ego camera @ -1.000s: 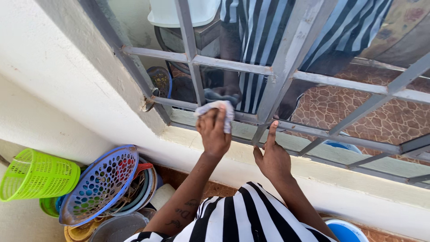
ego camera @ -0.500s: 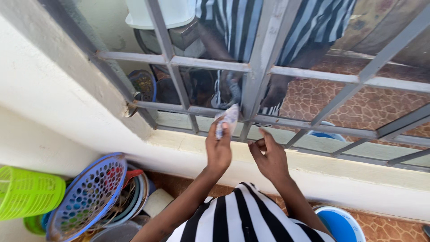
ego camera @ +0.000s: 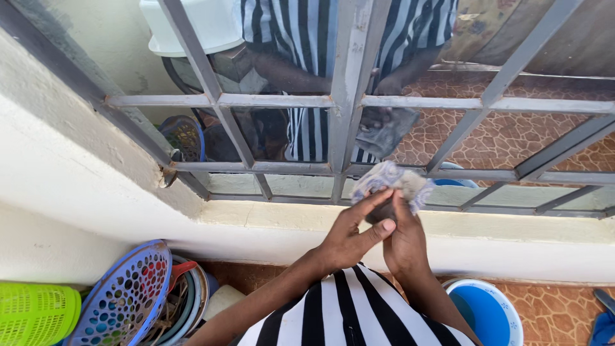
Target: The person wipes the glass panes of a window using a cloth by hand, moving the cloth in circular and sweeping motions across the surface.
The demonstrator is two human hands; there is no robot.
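Observation:
Both my hands meet in front of the lower window pane, just above the pale sill. A crumpled whitish-blue cloth is bunched between them. My right hand grips it from below. My left hand reaches across, its fingers and thumb closed on the cloth's lower left edge. The cloth lies against the bottom bar of the grey metal window grille. The glass behind the grille reflects a striped shirt and arms.
On the floor at lower left, a blue perforated colander leans on stacked bowls next to a green plastic basket. A blue basin with a white rim stands at lower right, with a blue sandal at the edge.
The cloth moved right along the bottom bar, from left of the thick upright to right of it. My right hand left the sill and closed on the cloth beside my left.

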